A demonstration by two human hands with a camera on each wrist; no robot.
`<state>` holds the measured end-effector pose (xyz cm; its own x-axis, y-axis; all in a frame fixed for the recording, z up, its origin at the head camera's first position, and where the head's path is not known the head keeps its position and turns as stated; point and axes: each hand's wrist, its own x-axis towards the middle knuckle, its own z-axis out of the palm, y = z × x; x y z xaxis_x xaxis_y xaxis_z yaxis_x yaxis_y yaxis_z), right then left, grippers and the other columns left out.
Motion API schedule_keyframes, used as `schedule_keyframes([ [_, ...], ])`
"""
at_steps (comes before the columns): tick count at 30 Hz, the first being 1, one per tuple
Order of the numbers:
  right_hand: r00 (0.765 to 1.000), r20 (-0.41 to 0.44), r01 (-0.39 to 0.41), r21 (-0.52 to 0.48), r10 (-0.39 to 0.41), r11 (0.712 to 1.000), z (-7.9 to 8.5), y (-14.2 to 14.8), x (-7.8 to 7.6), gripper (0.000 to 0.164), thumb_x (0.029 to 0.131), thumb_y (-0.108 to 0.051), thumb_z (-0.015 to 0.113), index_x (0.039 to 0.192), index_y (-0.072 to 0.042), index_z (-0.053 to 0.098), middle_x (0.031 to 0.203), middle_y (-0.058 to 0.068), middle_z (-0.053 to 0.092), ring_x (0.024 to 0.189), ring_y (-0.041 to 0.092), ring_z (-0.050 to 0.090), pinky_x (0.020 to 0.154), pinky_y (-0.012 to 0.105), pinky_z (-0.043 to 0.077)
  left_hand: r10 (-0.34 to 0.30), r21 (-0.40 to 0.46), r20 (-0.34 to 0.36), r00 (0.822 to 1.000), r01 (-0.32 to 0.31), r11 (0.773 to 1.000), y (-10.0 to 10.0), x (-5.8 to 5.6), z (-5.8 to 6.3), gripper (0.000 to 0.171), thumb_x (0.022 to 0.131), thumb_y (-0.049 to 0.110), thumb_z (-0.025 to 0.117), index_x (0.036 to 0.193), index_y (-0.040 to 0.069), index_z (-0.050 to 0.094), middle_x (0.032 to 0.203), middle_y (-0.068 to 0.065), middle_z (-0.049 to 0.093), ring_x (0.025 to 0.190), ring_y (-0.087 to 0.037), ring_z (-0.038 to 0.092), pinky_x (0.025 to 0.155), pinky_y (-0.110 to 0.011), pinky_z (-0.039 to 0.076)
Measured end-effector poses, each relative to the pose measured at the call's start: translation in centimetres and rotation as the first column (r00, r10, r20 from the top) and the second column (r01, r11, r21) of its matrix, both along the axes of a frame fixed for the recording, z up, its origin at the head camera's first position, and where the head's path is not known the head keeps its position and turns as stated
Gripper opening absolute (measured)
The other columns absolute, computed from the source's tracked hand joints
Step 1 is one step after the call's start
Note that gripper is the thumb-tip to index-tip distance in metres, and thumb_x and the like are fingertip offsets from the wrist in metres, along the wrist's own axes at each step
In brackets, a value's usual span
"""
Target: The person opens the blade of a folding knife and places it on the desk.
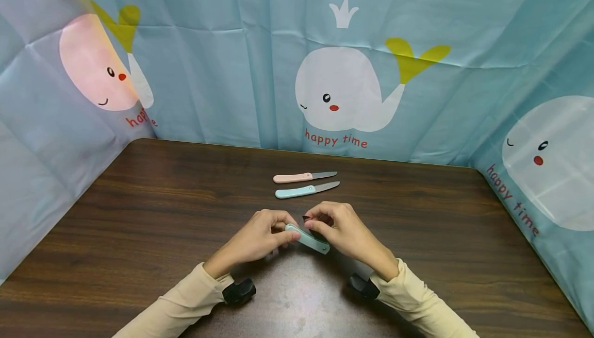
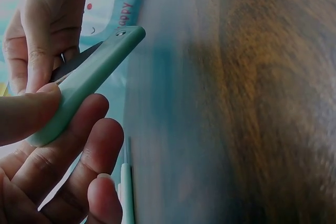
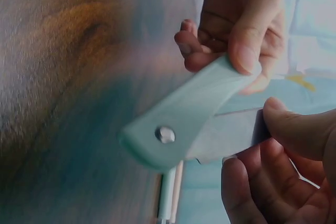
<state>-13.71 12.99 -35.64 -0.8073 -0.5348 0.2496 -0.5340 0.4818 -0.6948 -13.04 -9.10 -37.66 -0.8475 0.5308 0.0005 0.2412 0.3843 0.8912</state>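
A folding knife with a mint-green handle (image 1: pixel 308 240) is held between the two hands, low over the table. Its blade (image 3: pixel 231 134) stands partly swung out from the handle, turning at a metal pivot (image 3: pixel 165 135). My left hand (image 1: pixel 260 236) pinches the handle's rounded end, thumb on one face and fingers behind. With thumb and fingertips, my right hand (image 1: pixel 345 231) grips the blade near its tip. Beyond the hands lie two opened folding knives side by side: a pink one (image 1: pixel 293 178) and, nearer, a light blue one (image 1: pixel 295 191). Both blades point right.
The dark wood-grain table (image 1: pixel 162 214) runs up to a light blue curtain (image 1: pixel 209 80) printed with whales, which hangs behind it and along both sides. Black camera mounts sit at both wrists, the left camera (image 1: pixel 239 291) and the right camera (image 1: pixel 364 286).
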Motion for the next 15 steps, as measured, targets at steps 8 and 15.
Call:
schedule_keyframes([
  [8, 0.994, 0.057, 0.095, 0.003, -0.095, 0.995, 0.2, 1.1, -0.2, 0.005, 0.092, -0.013, 0.070, 0.094, -0.008, 0.070, 0.083, 0.000, 0.070, 0.064, 0.001, 0.053, 0.057, 0.021, 0.045, 0.019, -0.001, 0.003, 1.000, -0.019, 1.000, -0.3, -0.4, -0.2, 0.010, 0.095, 0.021, 0.067, 0.096, 0.011, 0.069, 0.077, -0.011, 0.073, 0.058, -0.022, 0.063, 0.048, -0.027, 0.050],
  [15, 0.984, 0.102, 0.148, -0.002, -0.147, 0.989, 0.4, 2.3, -0.4, 0.004, 0.093, -0.011, 0.068, 0.094, -0.007, 0.068, 0.079, 0.006, 0.070, 0.071, 0.017, 0.066, 0.059, 0.022, 0.047, 0.062, 0.048, 0.037, 0.997, -0.064, 0.997, -0.6, -0.5, 0.0, 0.011, 0.094, 0.017, 0.068, 0.096, 0.006, 0.067, 0.076, -0.016, 0.072, 0.059, -0.023, 0.062, 0.046, -0.029, 0.048],
])
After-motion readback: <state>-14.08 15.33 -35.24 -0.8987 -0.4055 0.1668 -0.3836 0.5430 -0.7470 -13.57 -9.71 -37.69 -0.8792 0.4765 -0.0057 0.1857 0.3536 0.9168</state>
